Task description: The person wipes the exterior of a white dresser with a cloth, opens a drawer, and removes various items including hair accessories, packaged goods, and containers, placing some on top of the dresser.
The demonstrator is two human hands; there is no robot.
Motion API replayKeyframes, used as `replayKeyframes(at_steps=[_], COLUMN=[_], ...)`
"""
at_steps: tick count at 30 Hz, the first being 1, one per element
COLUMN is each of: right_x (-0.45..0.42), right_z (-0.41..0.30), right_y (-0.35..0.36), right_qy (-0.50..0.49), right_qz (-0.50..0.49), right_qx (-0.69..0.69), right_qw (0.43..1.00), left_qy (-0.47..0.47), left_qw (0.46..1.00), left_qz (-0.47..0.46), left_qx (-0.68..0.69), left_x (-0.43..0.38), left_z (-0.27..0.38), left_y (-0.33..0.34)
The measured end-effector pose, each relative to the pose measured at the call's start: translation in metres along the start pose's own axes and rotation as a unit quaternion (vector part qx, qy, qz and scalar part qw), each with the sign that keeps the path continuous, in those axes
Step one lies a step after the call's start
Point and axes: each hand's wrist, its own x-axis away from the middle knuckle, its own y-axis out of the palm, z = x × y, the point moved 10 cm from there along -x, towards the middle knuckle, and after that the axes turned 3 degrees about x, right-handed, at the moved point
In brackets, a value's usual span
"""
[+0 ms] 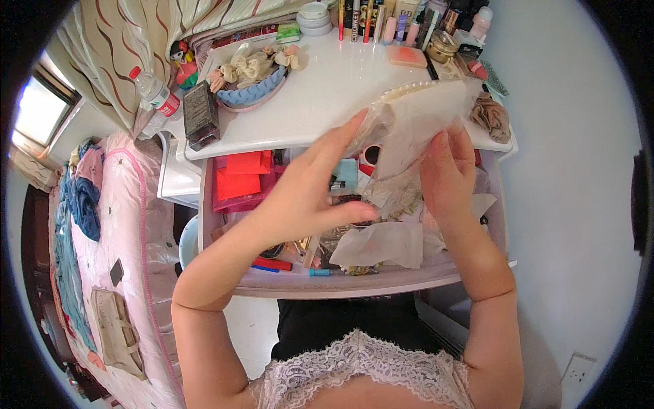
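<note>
A clear plastic bag (429,110) with a white sheet and a row of pearl-like beads is held up over an open drawer (327,287). My right hand (452,171) pinches its lower right side between thumb and fingers. On the other side, my left hand (317,184) has its fingertips against the bag's left edge, while the thumb stands apart from it. Below the hands, a crumpled white translucent bag (383,244) lies in the drawer among small items. Red envelopes (238,181) fill the drawer's back left corner.
The white dresser top (327,92) carries a blue braided headband (253,92), scrunchies (250,66), a black box (201,115) and many cosmetics (378,23). A plastic bottle (156,94) stands by the curtain. To the left is a bed (115,214); a wall (567,168) bounds the right.
</note>
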Motion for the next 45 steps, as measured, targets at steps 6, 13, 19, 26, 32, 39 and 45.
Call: replayKeyframes(at_steps=[6, 13, 19, 26, 32, 39, 45], right_x=[0.009, 0.002, 0.018, -0.041, -0.072, -0.089, -0.090], right_z=[-0.001, 0.013, 0.062, 0.081, 0.107, 0.106, 0.094], right_y=[0.016, 0.021, 0.025, -0.008, 0.015, 0.061, 0.055], right_qy=[-0.037, 0.053, 0.250, 0.217, 0.231, 0.049, 0.012], right_qz=[-0.066, 0.000, -0.119, -0.040, -0.066, -0.121, -0.159], right_qx=[0.023, 0.225, 0.319, 0.354, 0.349, 0.707, 0.737], right_qw=[0.997, 0.973, 0.906, 0.909, 0.906, 0.696, 0.657], left_qy=[-0.135, -0.231, -0.398, -0.381, -0.301, -0.277, -0.221], left_qw=[0.986, 0.917, 0.837, 0.865, 0.950, 0.946, 0.955], left_qz=[0.055, 0.194, 0.174, 0.092, 0.052, 0.100, 0.097], left_qx=[0.079, 0.260, 0.333, 0.314, 0.062, -0.135, -0.169], left_x=[0.006, 0.029, 0.043, 0.059, 0.050, 0.048, 0.044], left_z=[-0.017, -0.079, -0.115, -0.111, -0.102, -0.091, -0.084], left_y=[0.035, 0.011, -0.003, -0.013, -0.036, -0.070, -0.061])
